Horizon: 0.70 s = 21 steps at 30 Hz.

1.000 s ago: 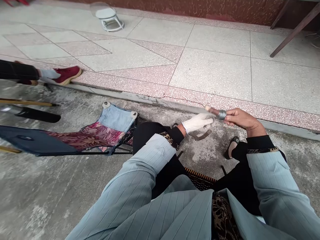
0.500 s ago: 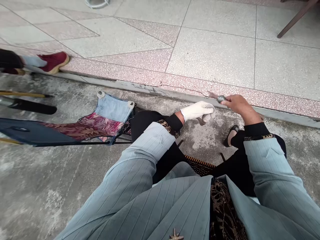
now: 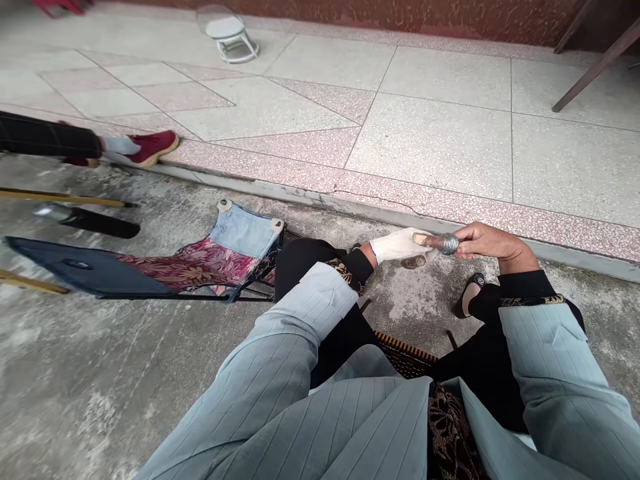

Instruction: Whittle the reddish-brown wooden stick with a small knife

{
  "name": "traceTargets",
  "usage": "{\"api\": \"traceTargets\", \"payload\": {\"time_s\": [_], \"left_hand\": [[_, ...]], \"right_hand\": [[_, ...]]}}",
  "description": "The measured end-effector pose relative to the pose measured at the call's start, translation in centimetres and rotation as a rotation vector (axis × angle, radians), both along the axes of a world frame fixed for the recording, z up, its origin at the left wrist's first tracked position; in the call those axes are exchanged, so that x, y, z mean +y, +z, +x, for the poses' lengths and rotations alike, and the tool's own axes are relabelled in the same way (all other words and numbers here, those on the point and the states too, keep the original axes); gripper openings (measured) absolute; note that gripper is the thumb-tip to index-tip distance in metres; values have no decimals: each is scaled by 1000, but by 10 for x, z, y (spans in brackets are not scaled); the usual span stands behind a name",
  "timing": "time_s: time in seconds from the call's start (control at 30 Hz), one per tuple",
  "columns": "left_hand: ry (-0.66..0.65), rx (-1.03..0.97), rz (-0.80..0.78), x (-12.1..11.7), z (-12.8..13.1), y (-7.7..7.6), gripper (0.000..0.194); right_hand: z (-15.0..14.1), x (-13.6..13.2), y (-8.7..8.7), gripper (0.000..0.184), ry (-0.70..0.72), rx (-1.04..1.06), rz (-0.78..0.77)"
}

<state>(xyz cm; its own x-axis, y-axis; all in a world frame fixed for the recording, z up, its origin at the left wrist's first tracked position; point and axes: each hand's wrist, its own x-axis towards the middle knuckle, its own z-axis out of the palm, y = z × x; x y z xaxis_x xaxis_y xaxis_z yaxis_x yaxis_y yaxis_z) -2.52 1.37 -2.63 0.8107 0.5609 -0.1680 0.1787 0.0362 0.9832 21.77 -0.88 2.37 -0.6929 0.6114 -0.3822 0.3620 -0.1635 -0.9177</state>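
Note:
In the head view my left hand (image 3: 397,245), in a white knitted glove, is closed around a brown piece (image 3: 413,262) that shows below the fingers. What kind of piece it is I cannot make out. My bare right hand (image 3: 486,241) grips a short wooden stick (image 3: 424,239) with a pale blunt end and grey wire (image 3: 450,244) wound about it near my fingers. The stick points left and its end overlaps the gloved fingers; whether they touch I cannot tell. Both hands are above the concrete, in front of my knees.
A low concrete step (image 3: 310,193) edges the terrazzo floor ahead. A folding fabric chair (image 3: 165,263) stands at my left, near a dark cylinder (image 3: 103,221). Another person's red shoe (image 3: 153,147) rests by the step. A white stool (image 3: 235,40) stands farther back.
The wooden stick in my right hand has come left, from beside the glove to over its fingers. The view has tilted up, showing more of the floor and wall.

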Motion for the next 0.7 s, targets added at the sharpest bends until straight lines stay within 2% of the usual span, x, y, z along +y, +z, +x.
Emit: {"api": "traceTargets", "payload": {"time_s": [0.13, 0.27, 0.37, 0.47, 0.57, 0.63, 0.7], "left_hand": [[-149, 62, 132, -2, -1, -1, 38], [-126, 102, 177, -4, 1, -1, 29], [-142, 85, 177, -4, 2, -5, 33], [-244, 108, 195, -1, 3, -8, 38], [-306, 214, 270, 2, 2, -7, 35], [-318, 276, 319, 2, 1, -5, 33], [-275, 297, 345, 1, 1, -6, 29]], "right_hand": [[-3, -2, -6, 40, -267, 79, 93], [-9, 1, -16, 38, -634, 161, 115], [-8, 8, -26, 36, -776, -63, 243], [-7, 13, -32, 35, -683, -556, 425], [-7, 13, -31, 37, -431, -932, 529], [-7, 11, -30, 34, -228, -1056, 455], [-6, 7, -28, 27, 3, -1038, 286]]}}
